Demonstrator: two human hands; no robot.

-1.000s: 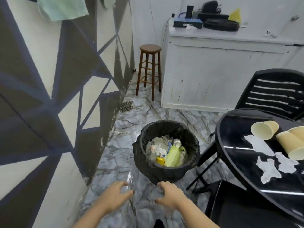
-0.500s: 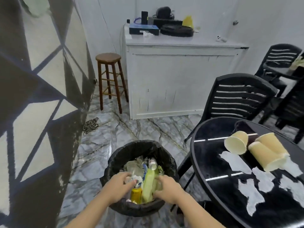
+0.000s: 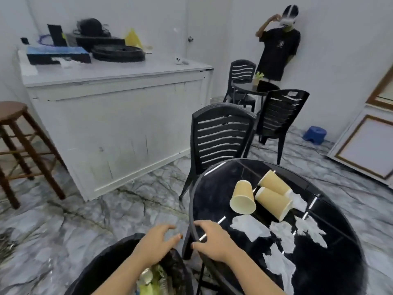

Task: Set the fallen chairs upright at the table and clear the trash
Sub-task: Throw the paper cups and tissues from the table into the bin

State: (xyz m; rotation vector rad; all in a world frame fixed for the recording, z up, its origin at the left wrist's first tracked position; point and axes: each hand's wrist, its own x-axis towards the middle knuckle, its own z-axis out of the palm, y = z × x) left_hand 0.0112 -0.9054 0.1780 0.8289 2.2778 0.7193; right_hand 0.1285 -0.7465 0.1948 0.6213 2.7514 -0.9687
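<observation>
A round black table fills the lower right. Three paper cups lie tipped on it, with several torn white paper scraps in front of them. A black slatted chair stands upright at the table's far side. The black-lined trash bin sits at the bottom, holding bottles and wrappers. My left hand hovers over the bin's rim, fingers apart and empty. My right hand is spread over the table's near edge, holding nothing.
A white counter with dark electronics stands behind, a wooden stool to the left. Farther back are a second small table, two more black chairs, a blue step stool, and a person by the wall.
Both hands have come up out of the trash bin and moved right toward the table edge. The view has swung right, bringing the table and back of the room into sight.
</observation>
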